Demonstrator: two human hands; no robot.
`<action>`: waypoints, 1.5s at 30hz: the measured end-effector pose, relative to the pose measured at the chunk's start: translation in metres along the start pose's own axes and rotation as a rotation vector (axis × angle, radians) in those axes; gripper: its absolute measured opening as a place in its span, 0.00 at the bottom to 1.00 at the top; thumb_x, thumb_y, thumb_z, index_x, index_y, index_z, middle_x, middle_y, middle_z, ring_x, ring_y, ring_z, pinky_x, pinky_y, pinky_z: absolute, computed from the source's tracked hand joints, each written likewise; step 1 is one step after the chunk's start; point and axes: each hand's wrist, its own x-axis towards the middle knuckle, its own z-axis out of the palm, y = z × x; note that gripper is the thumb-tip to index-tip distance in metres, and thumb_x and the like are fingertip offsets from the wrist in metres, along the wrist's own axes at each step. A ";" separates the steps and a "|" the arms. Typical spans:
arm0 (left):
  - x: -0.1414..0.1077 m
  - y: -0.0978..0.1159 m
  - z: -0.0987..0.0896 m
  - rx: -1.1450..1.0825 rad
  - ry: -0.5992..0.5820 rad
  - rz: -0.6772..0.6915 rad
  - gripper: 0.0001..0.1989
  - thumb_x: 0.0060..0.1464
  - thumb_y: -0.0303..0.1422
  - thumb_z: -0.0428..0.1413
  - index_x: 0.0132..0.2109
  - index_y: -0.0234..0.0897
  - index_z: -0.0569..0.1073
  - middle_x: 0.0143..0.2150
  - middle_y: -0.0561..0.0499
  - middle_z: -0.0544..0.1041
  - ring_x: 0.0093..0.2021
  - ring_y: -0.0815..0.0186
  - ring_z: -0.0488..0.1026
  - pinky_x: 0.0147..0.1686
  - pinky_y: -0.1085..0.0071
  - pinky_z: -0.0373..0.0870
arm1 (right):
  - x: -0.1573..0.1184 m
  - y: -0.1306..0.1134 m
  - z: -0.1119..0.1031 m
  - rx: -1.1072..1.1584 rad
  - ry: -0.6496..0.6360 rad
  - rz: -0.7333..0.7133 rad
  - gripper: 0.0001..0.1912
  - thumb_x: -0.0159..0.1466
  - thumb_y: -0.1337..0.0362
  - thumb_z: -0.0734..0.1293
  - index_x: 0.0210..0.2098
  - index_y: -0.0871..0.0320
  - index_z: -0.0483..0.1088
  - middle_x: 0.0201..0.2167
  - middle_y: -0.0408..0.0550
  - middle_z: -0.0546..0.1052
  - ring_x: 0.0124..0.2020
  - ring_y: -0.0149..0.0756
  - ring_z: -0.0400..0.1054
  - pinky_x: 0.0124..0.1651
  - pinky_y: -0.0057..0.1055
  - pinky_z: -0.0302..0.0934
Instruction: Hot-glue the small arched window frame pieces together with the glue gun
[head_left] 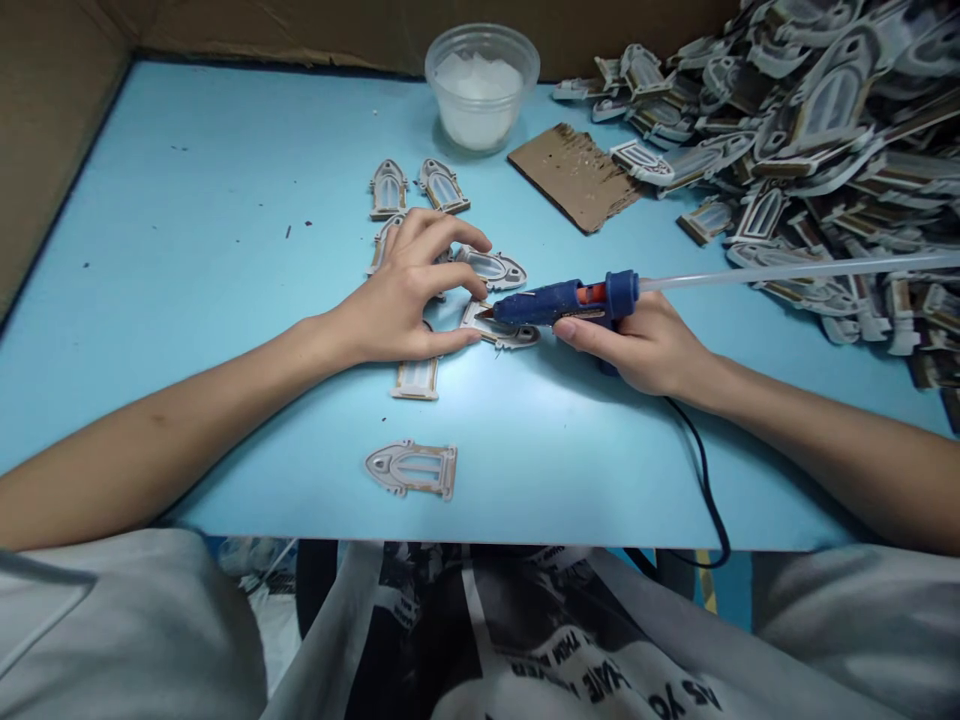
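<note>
My right hand (649, 345) is wrapped round a blue glue gun (555, 302), with a clear glue stick (787, 268) reaching out of its back. The nozzle points left, at the base of a small arched window piece (514, 333). That base lies between the thumb and index fingertip of my left hand (412, 290). Another arched piece (495, 268) rests just above, near my left fingers. More pieces lie partly hidden under my left hand, and one piece (416, 380) sticks out below it. Nearer the front edge lies a single piece (414, 468).
Two arched pieces (389, 189) lie behind my left hand. A tub of white material (481, 90) and a torn cardboard scrap (574, 175) stand farther back. A large heap of pieces (817, 140) fills the right back. A black cord (705, 480) hangs over the front edge.
</note>
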 end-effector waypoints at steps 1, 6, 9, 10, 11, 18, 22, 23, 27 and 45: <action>0.000 0.001 0.001 0.000 0.002 -0.010 0.19 0.68 0.53 0.65 0.52 0.45 0.84 0.70 0.40 0.77 0.70 0.41 0.70 0.70 0.31 0.74 | 0.000 0.000 0.000 0.015 -0.004 0.010 0.33 0.73 0.40 0.74 0.22 0.55 0.68 0.16 0.41 0.62 0.21 0.32 0.54 0.26 0.34 0.45; 0.002 0.001 0.002 -0.003 0.122 -0.005 0.24 0.64 0.59 0.67 0.53 0.47 0.85 0.68 0.41 0.80 0.68 0.41 0.74 0.67 0.33 0.74 | 0.000 0.004 0.003 0.315 0.034 -0.010 0.32 0.65 0.28 0.76 0.34 0.51 0.83 0.28 0.47 0.78 0.30 0.41 0.71 0.33 0.38 0.65; 0.000 -0.012 -0.005 -0.016 0.245 -0.062 0.18 0.70 0.50 0.63 0.55 0.43 0.84 0.62 0.44 0.83 0.62 0.51 0.78 0.66 0.43 0.76 | 0.003 0.006 0.003 0.363 -0.047 -0.127 0.30 0.65 0.30 0.76 0.40 0.51 0.86 0.41 0.53 0.86 0.43 0.51 0.80 0.49 0.46 0.75; -0.002 -0.020 -0.007 0.004 0.275 -0.108 0.14 0.73 0.44 0.59 0.53 0.41 0.84 0.60 0.46 0.84 0.60 0.56 0.78 0.64 0.46 0.76 | 0.003 0.007 0.003 0.323 -0.080 -0.181 0.28 0.66 0.33 0.78 0.42 0.51 0.87 0.45 0.55 0.87 0.48 0.53 0.81 0.55 0.49 0.74; -0.004 -0.029 -0.009 0.039 0.280 -0.141 0.13 0.74 0.39 0.56 0.50 0.40 0.84 0.57 0.48 0.85 0.56 0.59 0.77 0.62 0.48 0.76 | 0.004 0.007 0.003 0.271 -0.094 -0.233 0.25 0.66 0.37 0.79 0.45 0.51 0.88 0.50 0.56 0.88 0.53 0.55 0.81 0.60 0.51 0.73; -0.014 -0.048 -0.002 0.226 0.191 -0.239 0.06 0.64 0.36 0.62 0.42 0.42 0.84 0.44 0.48 0.85 0.57 0.50 0.70 0.61 0.35 0.67 | 0.001 0.010 0.003 0.118 0.110 -0.108 0.20 0.71 0.41 0.76 0.39 0.51 0.85 0.51 0.53 0.86 0.48 0.51 0.80 0.54 0.48 0.72; -0.005 -0.021 -0.001 0.099 0.113 -0.194 0.14 0.71 0.42 0.56 0.46 0.49 0.87 0.48 0.48 0.87 0.60 0.47 0.75 0.61 0.37 0.69 | 0.002 0.008 0.005 0.201 0.239 -0.028 0.28 0.71 0.34 0.74 0.34 0.52 0.85 0.37 0.51 0.84 0.38 0.46 0.76 0.42 0.41 0.70; -0.003 -0.016 -0.002 0.059 0.086 -0.185 0.15 0.72 0.42 0.55 0.48 0.52 0.88 0.50 0.48 0.87 0.61 0.47 0.76 0.61 0.38 0.70 | 0.002 0.007 0.005 0.230 0.251 -0.032 0.29 0.70 0.32 0.75 0.34 0.52 0.85 0.36 0.51 0.84 0.38 0.46 0.76 0.42 0.41 0.71; 0.001 -0.008 -0.009 -0.009 0.108 -0.218 0.22 0.71 0.57 0.57 0.53 0.52 0.88 0.51 0.46 0.88 0.58 0.48 0.78 0.58 0.42 0.71 | 0.002 0.007 0.005 0.249 0.244 -0.023 0.33 0.67 0.28 0.75 0.34 0.53 0.85 0.33 0.51 0.83 0.36 0.44 0.75 0.35 0.37 0.68; 0.000 0.011 -0.010 -0.126 -0.062 -0.149 0.28 0.63 0.44 0.65 0.69 0.50 0.80 0.52 0.49 0.89 0.61 0.48 0.78 0.62 0.48 0.67 | -0.001 0.003 -0.003 0.119 -0.087 -0.079 0.29 0.72 0.35 0.73 0.37 0.57 0.82 0.22 0.44 0.71 0.26 0.34 0.65 0.32 0.34 0.57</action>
